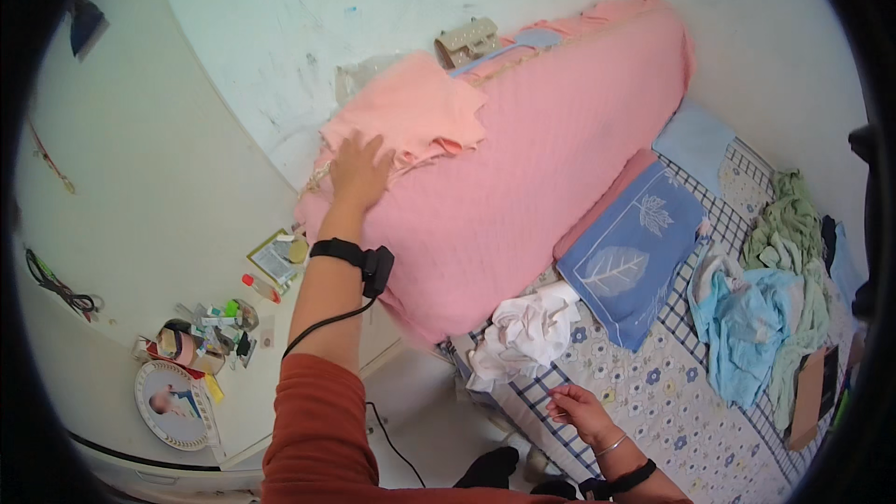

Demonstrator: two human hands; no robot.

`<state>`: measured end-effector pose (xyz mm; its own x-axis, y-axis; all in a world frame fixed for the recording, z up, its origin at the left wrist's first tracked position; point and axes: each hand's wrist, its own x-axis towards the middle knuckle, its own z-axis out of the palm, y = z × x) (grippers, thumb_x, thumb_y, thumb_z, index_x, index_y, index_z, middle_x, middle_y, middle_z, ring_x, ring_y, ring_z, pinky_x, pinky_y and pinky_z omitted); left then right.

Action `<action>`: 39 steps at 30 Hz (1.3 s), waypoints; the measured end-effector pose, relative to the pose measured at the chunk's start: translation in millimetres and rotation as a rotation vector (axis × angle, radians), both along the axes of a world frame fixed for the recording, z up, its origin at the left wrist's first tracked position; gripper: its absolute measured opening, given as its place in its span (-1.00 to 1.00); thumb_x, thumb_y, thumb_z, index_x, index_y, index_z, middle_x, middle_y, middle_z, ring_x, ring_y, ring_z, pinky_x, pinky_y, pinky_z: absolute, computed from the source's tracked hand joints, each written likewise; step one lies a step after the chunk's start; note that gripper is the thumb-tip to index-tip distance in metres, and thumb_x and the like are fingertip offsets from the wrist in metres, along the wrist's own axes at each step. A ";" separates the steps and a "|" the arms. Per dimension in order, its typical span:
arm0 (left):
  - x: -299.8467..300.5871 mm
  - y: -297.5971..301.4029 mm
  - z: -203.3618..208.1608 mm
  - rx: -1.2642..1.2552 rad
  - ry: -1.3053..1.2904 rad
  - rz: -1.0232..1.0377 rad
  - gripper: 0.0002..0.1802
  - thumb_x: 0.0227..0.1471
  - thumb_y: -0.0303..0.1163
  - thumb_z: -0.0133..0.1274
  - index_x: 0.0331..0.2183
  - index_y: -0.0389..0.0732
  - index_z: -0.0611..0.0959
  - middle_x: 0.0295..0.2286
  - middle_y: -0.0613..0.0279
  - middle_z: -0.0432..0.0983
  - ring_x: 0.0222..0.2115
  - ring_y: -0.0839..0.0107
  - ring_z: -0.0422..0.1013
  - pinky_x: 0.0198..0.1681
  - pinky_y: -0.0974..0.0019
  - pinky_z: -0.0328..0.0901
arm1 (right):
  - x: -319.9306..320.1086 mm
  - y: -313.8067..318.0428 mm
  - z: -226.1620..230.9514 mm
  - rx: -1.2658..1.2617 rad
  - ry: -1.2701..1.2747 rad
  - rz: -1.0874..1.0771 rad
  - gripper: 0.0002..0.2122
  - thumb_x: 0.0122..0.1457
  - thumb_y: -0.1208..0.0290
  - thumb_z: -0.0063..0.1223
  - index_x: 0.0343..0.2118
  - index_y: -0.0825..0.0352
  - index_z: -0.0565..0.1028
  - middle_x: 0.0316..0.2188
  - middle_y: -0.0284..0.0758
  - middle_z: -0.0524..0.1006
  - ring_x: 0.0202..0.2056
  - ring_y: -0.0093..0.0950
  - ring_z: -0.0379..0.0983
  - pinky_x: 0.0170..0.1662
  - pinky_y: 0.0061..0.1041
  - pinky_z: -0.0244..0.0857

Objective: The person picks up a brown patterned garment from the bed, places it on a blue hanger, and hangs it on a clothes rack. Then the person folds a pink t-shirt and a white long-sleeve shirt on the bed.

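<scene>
My left hand (362, 171) reaches forward, its fingers spread and pressed on the near edge of a peach-coloured cloth (411, 107). That cloth lies crumpled over the left end of a large pink blanket (523, 168), which is heaped along the wall. My right hand (581, 411) hovers low over the bed with its fingers curled in and nothing visible in them. Just beyond it is a bunched white cloth (527, 331). Farther right lies a blue pillow (635, 257) with a white leaf pattern.
A flowered, checked bedsheet (644, 383) covers the bed. Light-blue clothing (747, 322), green cloth (789, 224) and a cardboard box (805, 401) lie at right. At left, a tabletop holds a round framed picture (175, 406), small bottles and clutter. A beige studded case (467, 42) rests by the wall.
</scene>
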<state>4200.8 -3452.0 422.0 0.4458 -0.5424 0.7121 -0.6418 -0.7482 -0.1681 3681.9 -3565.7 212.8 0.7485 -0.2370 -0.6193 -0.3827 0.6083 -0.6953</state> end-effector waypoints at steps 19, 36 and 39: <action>-265.4 -46.8 -347.3 -0.173 1.295 -0.268 -0.53 -0.13 -0.34 0.26 -0.11 -0.18 0.55 -0.13 0.02 0.46 -0.12 0.16 0.40 -0.06 0.20 0.30 | -81.4 -29.6 -72.3 0.053 0.202 -0.205 -0.80 0.26 0.36 -0.02 -0.13 0.34 0.44 -0.40 -0.40 0.53 -0.41 -0.62 0.45 -0.30 -0.66 0.34; -318.2 -84.2 -344.1 -0.359 1.584 -0.314 -0.78 0.08 -0.50 -0.06 -0.18 -0.19 0.56 -0.24 0.15 0.52 -0.16 0.32 0.42 -0.11 0.30 0.30 | -173.7 -20.9 -96.6 0.039 0.237 -0.364 -0.83 0.25 0.35 -0.01 -0.20 0.33 0.44 -0.42 -0.39 0.52 -0.40 -0.62 0.44 -0.31 -0.65 0.31; -361.5 -79.2 -265.8 -0.840 1.907 -0.451 -0.77 0.16 -0.44 -0.10 -0.13 -0.25 0.50 -0.14 0.16 0.48 -0.11 0.32 0.41 -0.04 0.26 0.31 | -170.2 -28.3 -82.6 -0.139 0.131 -0.349 -0.70 0.22 0.32 0.06 -0.05 0.36 0.41 -0.29 -0.33 0.50 -0.27 -0.55 0.43 -0.19 -0.59 0.31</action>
